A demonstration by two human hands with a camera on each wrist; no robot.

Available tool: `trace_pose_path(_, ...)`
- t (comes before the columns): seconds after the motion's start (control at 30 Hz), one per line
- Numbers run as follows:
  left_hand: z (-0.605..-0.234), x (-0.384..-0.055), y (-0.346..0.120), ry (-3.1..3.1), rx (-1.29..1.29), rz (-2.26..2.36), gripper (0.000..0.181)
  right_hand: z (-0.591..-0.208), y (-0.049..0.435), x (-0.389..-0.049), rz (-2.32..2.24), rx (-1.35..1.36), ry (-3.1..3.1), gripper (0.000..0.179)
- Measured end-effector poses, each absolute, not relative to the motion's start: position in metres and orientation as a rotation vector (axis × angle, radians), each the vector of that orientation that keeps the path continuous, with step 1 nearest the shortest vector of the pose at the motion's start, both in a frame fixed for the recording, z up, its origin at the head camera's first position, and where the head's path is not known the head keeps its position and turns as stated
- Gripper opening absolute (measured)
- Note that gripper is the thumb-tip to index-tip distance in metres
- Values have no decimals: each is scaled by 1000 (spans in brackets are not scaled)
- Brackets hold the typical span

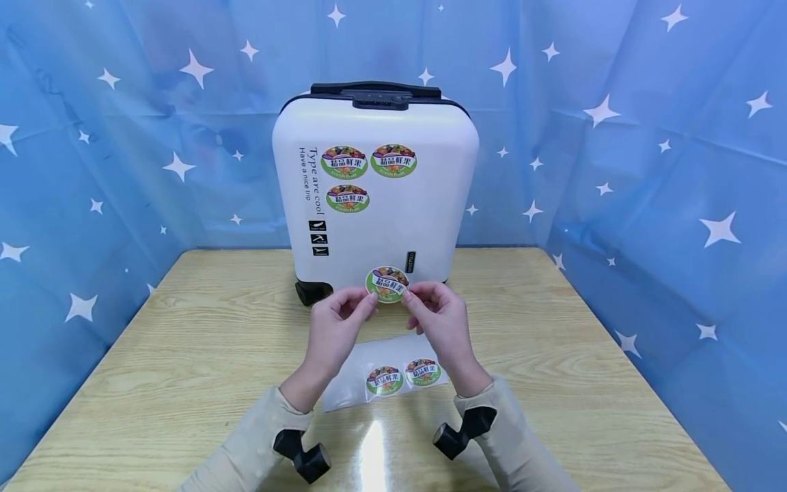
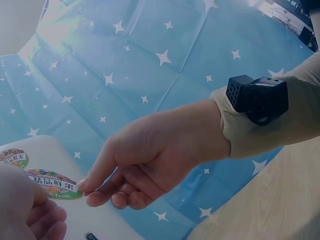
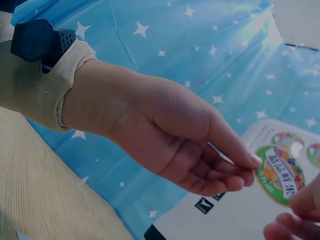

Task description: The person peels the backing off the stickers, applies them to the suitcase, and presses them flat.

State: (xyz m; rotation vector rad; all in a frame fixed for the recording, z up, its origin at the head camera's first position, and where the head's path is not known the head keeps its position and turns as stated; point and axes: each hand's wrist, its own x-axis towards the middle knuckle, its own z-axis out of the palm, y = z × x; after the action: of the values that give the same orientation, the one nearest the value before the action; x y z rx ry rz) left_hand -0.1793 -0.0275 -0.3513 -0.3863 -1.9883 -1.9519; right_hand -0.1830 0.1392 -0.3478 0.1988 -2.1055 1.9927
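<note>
An oval fruit sticker [image 1: 388, 283] is held up by its two side edges, in front of the lower part of a white suitcase [image 1: 381, 225]. My left hand [image 1: 337, 324] pinches its left edge between thumb and fingers. On the opposite edge, my right hand [image 1: 444, 328] pinches it the same way. The right wrist view shows the printed face of the sticker [image 3: 280, 174] between both hands. Three matching stickers are on the suitcase front: two in a top row and one sticker [image 1: 348, 199] below the left one.
A sticker sheet [image 1: 347, 383] with two oval stickers lies on the wooden table [image 1: 215, 342] beneath my hands. The suitcase stands upright at the table's back, before a blue star-patterned curtain [image 1: 203, 137]. Black devices [image 1: 301, 454] are strapped to both wrists.
</note>
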Motion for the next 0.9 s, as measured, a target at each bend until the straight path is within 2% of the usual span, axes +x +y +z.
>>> trace_pose_path(0.9,-347,-193,-39,-2032,-364,-1876,13,-338,146,-192,1914,303,-2136,17)
